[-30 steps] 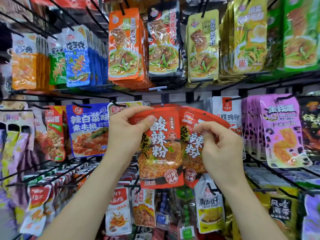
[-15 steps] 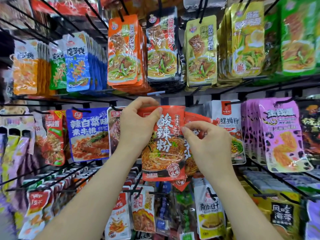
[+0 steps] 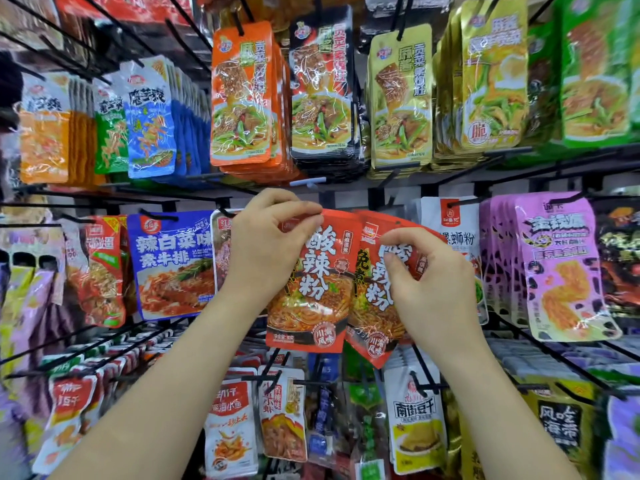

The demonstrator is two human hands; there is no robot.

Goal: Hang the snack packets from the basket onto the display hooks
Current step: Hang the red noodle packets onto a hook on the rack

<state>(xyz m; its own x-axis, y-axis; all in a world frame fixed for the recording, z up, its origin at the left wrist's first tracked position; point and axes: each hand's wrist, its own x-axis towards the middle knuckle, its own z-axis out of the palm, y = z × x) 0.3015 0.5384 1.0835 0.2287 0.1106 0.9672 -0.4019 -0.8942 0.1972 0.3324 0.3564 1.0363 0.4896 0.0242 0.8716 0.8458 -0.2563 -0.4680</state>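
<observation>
Left grip (image 3: 266,251): pinched on top edge of front red packet (image 3: 311,282), which hangs below. Right grip (image 3: 433,285): pinched on upper face of rear red packet (image 3: 374,306), tilted, partly overlapped. Labelled 酸辣粉 on both; 辣白菜味 on blue packet (image 3: 173,265) just left.

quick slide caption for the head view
Left hand and right hand pinch two red packets before the crowded display hooks.

- The front red packet (image 3: 317,271) in my left grip (image 3: 263,251) reads "酸辣粉", with a round "川渝风味" seal low down.
- The second red packet (image 3: 375,306) in my right grip (image 3: 429,282) shows "免煮".
- Blue packet (image 3: 173,265): "辣白菜味 素牛排".
- White packet (image 3: 457,220): "螺蛳粉".
- Low yellow-and-white packet (image 3: 415,420): "南街豆干".
- Dark-labelled packet (image 3: 559,427): "风吃海带".
- Upper blue packet (image 3: 149,116): "魔芋爽".
</observation>
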